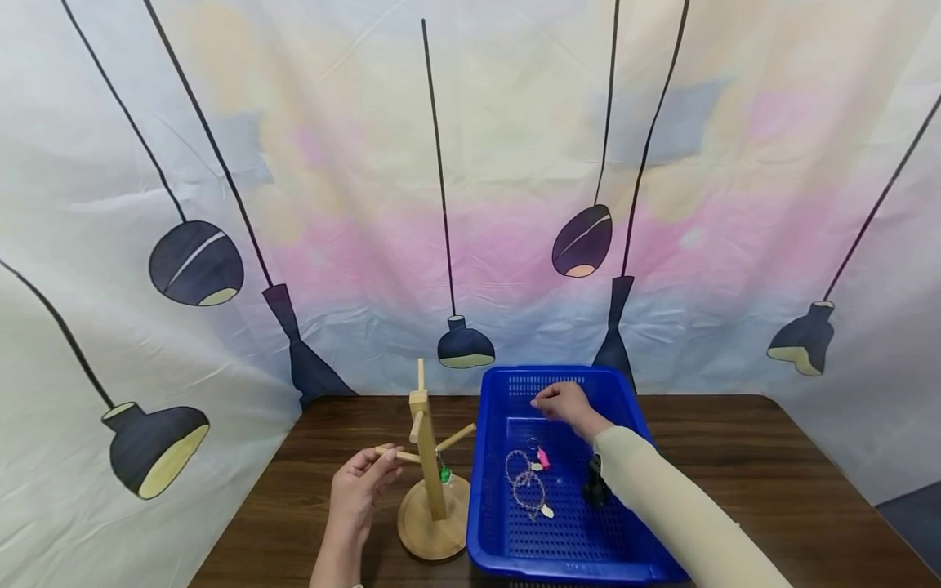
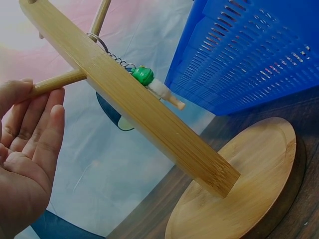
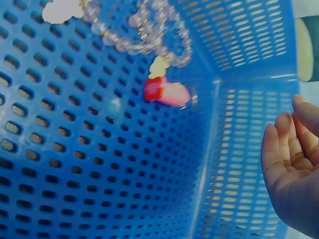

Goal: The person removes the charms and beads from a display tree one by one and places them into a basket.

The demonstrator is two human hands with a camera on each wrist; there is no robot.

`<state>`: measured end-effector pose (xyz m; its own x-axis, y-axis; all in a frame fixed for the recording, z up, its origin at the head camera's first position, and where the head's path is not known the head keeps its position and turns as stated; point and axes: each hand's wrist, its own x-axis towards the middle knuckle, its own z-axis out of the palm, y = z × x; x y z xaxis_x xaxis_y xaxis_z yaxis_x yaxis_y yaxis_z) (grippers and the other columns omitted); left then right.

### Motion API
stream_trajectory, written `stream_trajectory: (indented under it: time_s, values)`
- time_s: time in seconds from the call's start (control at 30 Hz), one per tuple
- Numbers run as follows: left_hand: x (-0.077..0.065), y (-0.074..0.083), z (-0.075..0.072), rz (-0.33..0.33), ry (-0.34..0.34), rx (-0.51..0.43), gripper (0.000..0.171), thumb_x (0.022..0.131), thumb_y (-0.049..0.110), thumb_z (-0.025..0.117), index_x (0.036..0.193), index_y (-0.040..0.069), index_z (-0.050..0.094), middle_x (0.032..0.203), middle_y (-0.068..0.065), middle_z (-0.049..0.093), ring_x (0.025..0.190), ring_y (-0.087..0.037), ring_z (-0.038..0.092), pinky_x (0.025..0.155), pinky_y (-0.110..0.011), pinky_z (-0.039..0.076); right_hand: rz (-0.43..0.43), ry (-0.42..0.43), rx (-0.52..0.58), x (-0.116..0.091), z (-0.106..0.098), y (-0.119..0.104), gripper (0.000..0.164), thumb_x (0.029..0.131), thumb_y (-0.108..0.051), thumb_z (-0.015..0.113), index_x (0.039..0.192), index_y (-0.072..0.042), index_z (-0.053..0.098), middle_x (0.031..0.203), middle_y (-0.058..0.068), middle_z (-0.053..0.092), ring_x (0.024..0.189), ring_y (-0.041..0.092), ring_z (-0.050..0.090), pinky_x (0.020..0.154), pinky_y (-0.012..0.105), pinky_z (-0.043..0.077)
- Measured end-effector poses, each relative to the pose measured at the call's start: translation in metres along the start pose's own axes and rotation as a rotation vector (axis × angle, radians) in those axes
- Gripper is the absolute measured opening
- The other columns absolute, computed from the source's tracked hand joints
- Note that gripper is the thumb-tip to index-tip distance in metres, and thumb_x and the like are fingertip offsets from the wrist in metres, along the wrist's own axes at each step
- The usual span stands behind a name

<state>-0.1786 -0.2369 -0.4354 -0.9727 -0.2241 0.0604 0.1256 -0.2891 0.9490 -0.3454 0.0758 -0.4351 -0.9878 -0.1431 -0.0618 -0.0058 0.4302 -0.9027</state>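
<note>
My left hand (image 1: 359, 488) pinches the end of one peg (image 2: 60, 82) on a wooden peg stand (image 1: 429, 457) with a round base. From another peg hangs a keychain (image 2: 144, 75) with a green top and a pale lower part, its ring looped over the wood. Over the far part of a blue basket (image 1: 479, 490) is my right hand (image 1: 566, 403), fingers loosely bent, nothing visible in them. Below it, inside, lie a pink and red keychain (image 3: 169, 93) and two beaded bracelets (image 1: 528, 493) with pale charms.
A small black object (image 1: 595, 483) sits in the basket, partly covered by the right sleeve (image 1: 654, 482). Stand and basket stand close together on a dark wooden table (image 1: 742, 465). Behind it hangs a cloth backdrop (image 1: 507, 163) printed with lamps.
</note>
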Motion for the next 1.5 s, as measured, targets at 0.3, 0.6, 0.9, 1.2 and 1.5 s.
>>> stream_trajectory:
  time_s: [0.3, 0.6, 0.9, 1.2, 1.5]
  values:
    - [0.000, 0.001, -0.001, 0.008, -0.001, -0.004, 0.024, 0.100, 0.002, 0.063, 0.089, 0.021, 0.073, 0.088, 0.012, 0.079, 0.082, 0.000, 0.074, 0.077, -0.016, 0.063, -0.033, -0.056, -0.029, -0.008, -0.005, -0.020, 0.019, 0.097, -0.013, 0.071, 0.110, 0.001, 0.073, 0.107, 0.018, 0.072, 0.108, 0.040, 0.068, 0.097, 0.052, 0.061]
    - [0.000, 0.001, 0.000, 0.000, 0.003, 0.009, 0.024, 0.100, 0.003, 0.063, 0.088, 0.022, 0.073, 0.088, 0.012, 0.079, 0.082, 0.000, 0.074, 0.078, -0.017, 0.064, -0.082, -0.141, 0.009, -0.032, -0.010, -0.038, 0.021, 0.097, -0.015, 0.070, 0.112, 0.000, 0.072, 0.109, 0.015, 0.072, 0.097, 0.024, 0.070, 0.094, 0.043, 0.063]
    - [0.001, -0.001, -0.001, 0.021, -0.018, -0.004, 0.027, 0.101, 0.002, 0.062, 0.088, 0.023, 0.074, 0.088, 0.012, 0.079, 0.081, 0.001, 0.074, 0.077, -0.016, 0.063, -0.140, -0.251, 0.102, -0.061, -0.008, -0.056, 0.025, 0.099, -0.015, 0.068, 0.116, 0.003, 0.071, 0.117, 0.020, 0.071, 0.087, 0.012, 0.068, 0.089, 0.036, 0.064]
    - [0.001, -0.002, 0.000, 0.006, -0.006, 0.010, 0.025, 0.101, 0.002, 0.063, 0.088, 0.022, 0.073, 0.088, 0.012, 0.079, 0.081, 0.001, 0.074, 0.077, -0.017, 0.063, -0.150, -0.347, 0.213, -0.081, 0.005, -0.062, 0.035, 0.101, -0.018, 0.066, 0.123, 0.008, 0.065, 0.112, 0.013, 0.071, 0.086, 0.010, 0.066, 0.092, 0.037, 0.064]
    - [0.001, -0.002, -0.001, 0.004, -0.008, 0.000, 0.025, 0.100, 0.003, 0.063, 0.089, 0.022, 0.073, 0.087, 0.012, 0.079, 0.082, 0.002, 0.074, 0.077, -0.016, 0.063, -0.105, -0.350, 0.351, -0.091, 0.026, -0.071, 0.037, 0.099, -0.016, 0.068, 0.125, 0.009, 0.065, 0.102, 0.003, 0.074, 0.082, 0.009, 0.067, 0.087, 0.030, 0.064]
